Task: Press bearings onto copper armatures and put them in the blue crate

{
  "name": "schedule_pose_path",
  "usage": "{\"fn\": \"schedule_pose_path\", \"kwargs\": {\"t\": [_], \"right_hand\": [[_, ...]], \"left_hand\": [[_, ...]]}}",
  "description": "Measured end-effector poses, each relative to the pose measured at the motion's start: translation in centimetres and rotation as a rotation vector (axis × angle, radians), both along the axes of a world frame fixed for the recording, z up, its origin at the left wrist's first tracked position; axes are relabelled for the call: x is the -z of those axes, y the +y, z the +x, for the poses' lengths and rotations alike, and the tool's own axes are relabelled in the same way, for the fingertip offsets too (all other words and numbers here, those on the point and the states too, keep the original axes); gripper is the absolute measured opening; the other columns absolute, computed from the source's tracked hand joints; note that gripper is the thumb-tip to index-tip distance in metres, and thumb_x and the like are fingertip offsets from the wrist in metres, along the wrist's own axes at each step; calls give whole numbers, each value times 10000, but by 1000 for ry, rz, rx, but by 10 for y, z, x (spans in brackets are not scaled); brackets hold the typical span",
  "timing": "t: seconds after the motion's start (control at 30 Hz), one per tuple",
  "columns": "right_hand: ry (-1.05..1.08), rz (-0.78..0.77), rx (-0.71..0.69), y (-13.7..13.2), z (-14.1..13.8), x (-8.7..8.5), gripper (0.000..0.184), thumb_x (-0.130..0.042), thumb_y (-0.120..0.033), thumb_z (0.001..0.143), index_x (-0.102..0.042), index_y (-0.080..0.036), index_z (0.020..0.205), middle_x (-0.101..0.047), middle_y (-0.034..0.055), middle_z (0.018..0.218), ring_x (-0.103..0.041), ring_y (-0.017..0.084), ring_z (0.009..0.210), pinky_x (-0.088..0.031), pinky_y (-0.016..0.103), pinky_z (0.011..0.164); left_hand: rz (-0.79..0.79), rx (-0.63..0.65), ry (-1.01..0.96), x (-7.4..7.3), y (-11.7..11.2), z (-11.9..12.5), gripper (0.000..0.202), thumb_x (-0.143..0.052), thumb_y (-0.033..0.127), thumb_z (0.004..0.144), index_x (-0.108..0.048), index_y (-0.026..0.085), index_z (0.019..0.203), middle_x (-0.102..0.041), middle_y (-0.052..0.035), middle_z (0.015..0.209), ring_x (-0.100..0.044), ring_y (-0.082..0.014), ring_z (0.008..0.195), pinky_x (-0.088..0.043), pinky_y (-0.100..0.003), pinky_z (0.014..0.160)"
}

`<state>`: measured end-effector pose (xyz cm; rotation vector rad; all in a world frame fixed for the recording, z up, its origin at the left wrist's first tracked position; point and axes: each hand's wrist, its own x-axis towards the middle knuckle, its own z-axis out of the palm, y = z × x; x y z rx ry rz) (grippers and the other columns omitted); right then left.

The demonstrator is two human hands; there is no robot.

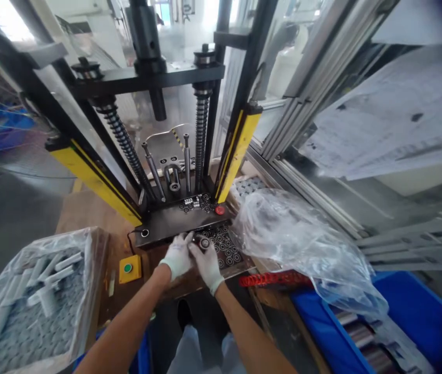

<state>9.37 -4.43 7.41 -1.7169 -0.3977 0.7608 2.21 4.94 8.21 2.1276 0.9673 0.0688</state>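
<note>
Both my hands wear white gloves and meet in front of the press base. My right hand [207,262] is closed around a dark cylindrical metal part [204,243], whose round, ringed end faces up. Beside it, my left hand [181,253] has its fingers drawn together against the same part; its fingertips are partly hidden. Many small ring-shaped parts [228,249] lie in a tray just right of my hands. More rings and a few shiny pieces [192,202] rest on the black press base [162,224].
Above stands a press with a ram [157,104], springs and yellow side bars [240,150]. A red button [219,210] sits on its base. Left are a green-button box [130,268] and a plastic-lined box of grey cylinders [47,301]. Plastic film [294,234] and a blue bin [419,306] lie right.
</note>
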Motion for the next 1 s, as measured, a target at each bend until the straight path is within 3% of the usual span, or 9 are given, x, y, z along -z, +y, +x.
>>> {"fn": "schedule_pose_path", "kwargs": {"t": [0.07,0.17,0.27,0.4,0.53,0.7,0.83,0.93,1.0], "right_hand": [[0,-5,64,-3,1,10,419,-696,-373,723,-611,-149,1067,-685,101,1051,-636,237,984,-490,400,944],[-22,-23,77,-17,6,13,447,-715,-356,695,-607,-152,1078,-685,99,1055,-626,241,985,-472,419,964],[4,-34,67,-25,12,14,442,-699,-386,720,-609,-156,1086,-680,103,1079,-625,242,1001,-470,416,974],[-5,-22,48,-34,23,18,429,-711,-365,693,-621,-167,1063,-677,86,1044,-623,237,981,-489,387,947],[27,-11,-7,-43,35,26,458,-726,-319,636,-617,-182,1060,-677,76,1032,-628,252,965,-505,396,928],[-40,-32,-68,-47,44,29,391,-714,-325,634,-641,-218,1003,-672,71,1077,-617,275,1055,-462,427,1019],[-50,-48,-47,-48,46,27,381,-708,-334,609,-655,-233,973,-679,73,1048,-620,288,1066,-465,439,1028],[-13,-42,-37,-45,48,22,378,-699,-347,582,-656,-228,938,-692,74,1017,-629,301,1055,-487,439,1000],[20,-63,-41,-41,51,13,355,-692,-359,584,-653,-222,910,-705,72,976,-653,302,980,-525,423,927]], "left_hand": [[86,26,72,-6,26,7,506,-636,248,775,-629,150,1271,-606,-182,1276,-569,-302,1168,-451,-395,1010],[210,46,230,-7,59,29,529,-524,343,888,-494,244,1406,-532,-175,1313,-533,-334,1179,-459,-461,967],[256,38,277,3,66,41,467,-473,364,915,-514,255,1367,-531,-155,1306,-535,-320,1153,-470,-444,921],[251,-69,272,21,54,25,413,-414,333,944,-548,164,1296,-588,-159,1265,-561,-271,1144,-438,-384,968],[170,-162,318,17,63,16,369,-500,368,904,-612,144,1175,-672,-144,1137,-608,-266,1095,-433,-351,959],[198,-403,95,-8,114,51,279,-565,380,864,-673,199,1047,-721,-94,1065,-636,-241,1066,-437,-307,929],[171,-567,1,-18,145,84,256,-598,393,843,-713,208,977,-732,-102,1021,-634,-265,1075,-430,-333,945],[-43,-757,-174,-17,148,99,147,-710,322,743,-728,212,838,-729,-87,914,-631,-272,1060,-439,-336,936],[-238,-899,-311,-14,144,105,180,-721,267,712,-721,206,881,-702,-58,804,-659,-237,925,-486,-318,829]]}}
